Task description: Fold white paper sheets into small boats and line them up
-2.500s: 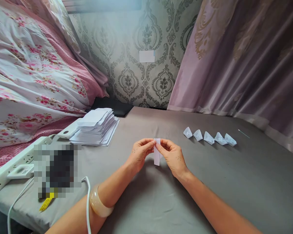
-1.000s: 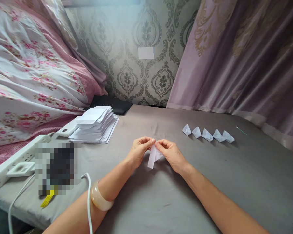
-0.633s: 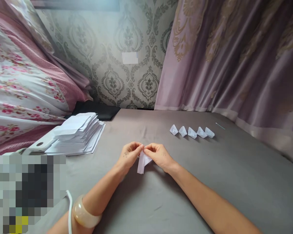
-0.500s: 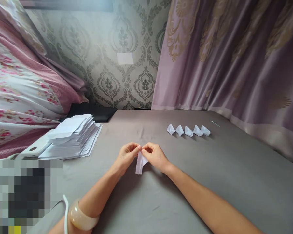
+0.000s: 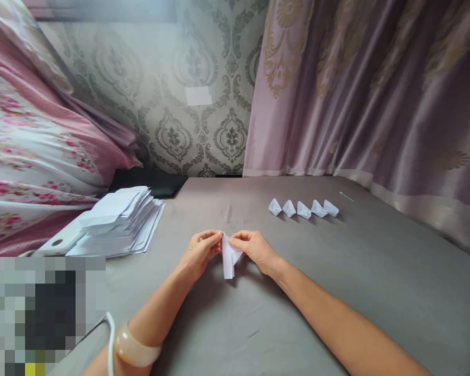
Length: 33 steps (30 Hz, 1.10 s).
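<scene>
A small folded piece of white paper (image 5: 227, 259) is held upright between my two hands, just above the grey cloth. My left hand (image 5: 201, 251) pinches its upper left edge between thumb and fingers. On the other side, my right hand (image 5: 254, 249) grips the paper near its top right, where a slanted flap sticks out. The lower strip of the paper hangs free below the fingers. Several folded paper boats (image 5: 303, 210) stand in a row beyond my right hand. Part of my fingertips is hidden behind the paper.
A tall stack of white paper (image 5: 119, 222) lies at the left, beside a white power strip (image 5: 58, 237). A white cable (image 5: 110, 339) crosses near my left forearm. A cotton swab (image 5: 347, 197) lies at the back right. A blurred dark patch covers the lower left.
The paper has gone from a plain narrow strip to one with a slanted flap on its right. My view has turned left and then right, shifting the surroundings. Both hands keep their hold.
</scene>
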{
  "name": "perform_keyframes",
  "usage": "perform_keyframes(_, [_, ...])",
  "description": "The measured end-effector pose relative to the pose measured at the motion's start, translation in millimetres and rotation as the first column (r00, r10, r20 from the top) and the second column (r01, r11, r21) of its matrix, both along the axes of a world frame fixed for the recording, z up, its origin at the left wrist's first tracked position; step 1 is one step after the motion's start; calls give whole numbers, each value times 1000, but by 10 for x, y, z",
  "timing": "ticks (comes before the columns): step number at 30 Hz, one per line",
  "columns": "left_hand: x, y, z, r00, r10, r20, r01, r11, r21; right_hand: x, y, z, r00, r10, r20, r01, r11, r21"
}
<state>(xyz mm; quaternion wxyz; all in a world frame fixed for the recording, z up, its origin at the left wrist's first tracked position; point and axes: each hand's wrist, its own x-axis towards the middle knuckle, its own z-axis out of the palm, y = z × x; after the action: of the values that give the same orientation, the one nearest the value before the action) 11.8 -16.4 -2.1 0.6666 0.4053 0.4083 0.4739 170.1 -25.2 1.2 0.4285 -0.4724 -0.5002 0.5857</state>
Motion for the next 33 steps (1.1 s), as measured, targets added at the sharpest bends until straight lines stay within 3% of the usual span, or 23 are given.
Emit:
perform_keyframes(3, [6, 1, -8, 996, -52, 66, 51, 999, 7, -31, 3, -6, 999, -38, -6, 38, 999, -5])
perform_keyframes(9, [32, 8, -49, 996, 72, -61, -67, 994, 83, -89, -14, 37, 1000, 2, 2, -2, 999, 49])
perform_keyframes(16, [-22, 6, -10, 995, -49, 81, 43, 997, 70, -51, 16, 57, 996, -85, 41, 81, 993, 89])
perform_keyframes(20, [-30, 0, 2, 992, -44, 116, 39, 998, 45, -59, 17, 37, 989, -125, 78, 114, 984, 138])
perform_keyframes(27, [-7, -1, -26, 997, 74, -39, -69, 991, 115, -111, -27, 10, 970, -127, 209, 66, 958, 279])
perform_keyframes(33, [-32, 22, -32, 998, 43, -53, -33, 984, 175, -72, -2, 65, 984, -118, 130, 91, 977, 194])
